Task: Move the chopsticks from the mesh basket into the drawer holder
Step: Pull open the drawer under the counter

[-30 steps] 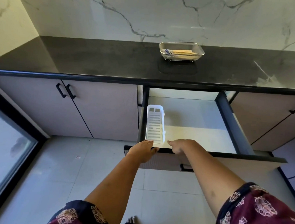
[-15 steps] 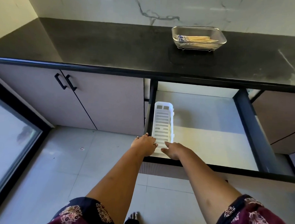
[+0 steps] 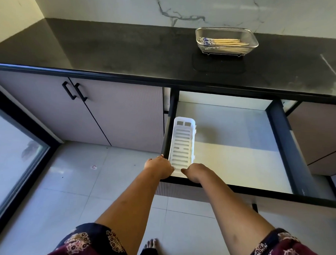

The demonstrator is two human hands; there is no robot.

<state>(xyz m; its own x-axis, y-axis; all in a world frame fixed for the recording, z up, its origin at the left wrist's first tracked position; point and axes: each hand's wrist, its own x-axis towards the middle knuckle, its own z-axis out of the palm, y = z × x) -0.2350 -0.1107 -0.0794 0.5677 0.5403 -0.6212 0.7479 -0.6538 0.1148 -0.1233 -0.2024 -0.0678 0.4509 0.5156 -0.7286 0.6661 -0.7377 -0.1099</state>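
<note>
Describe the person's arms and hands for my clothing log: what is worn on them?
Both forearms are bare. The left hand and right hand wear no gloves; no rings or bracelets can be made out. Short, loose dark maroon sleeves with a pale pink and cream floral print end near the elbows.

Left hand (image 3: 158,168) and right hand (image 3: 193,171) reach forward, curled.

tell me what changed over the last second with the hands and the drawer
Both hands moved from the drawer's front edge onto the near end of the white holder: left hand, right hand. Chopsticks stayed in the mesh basket; the drawer stayed open.
</note>
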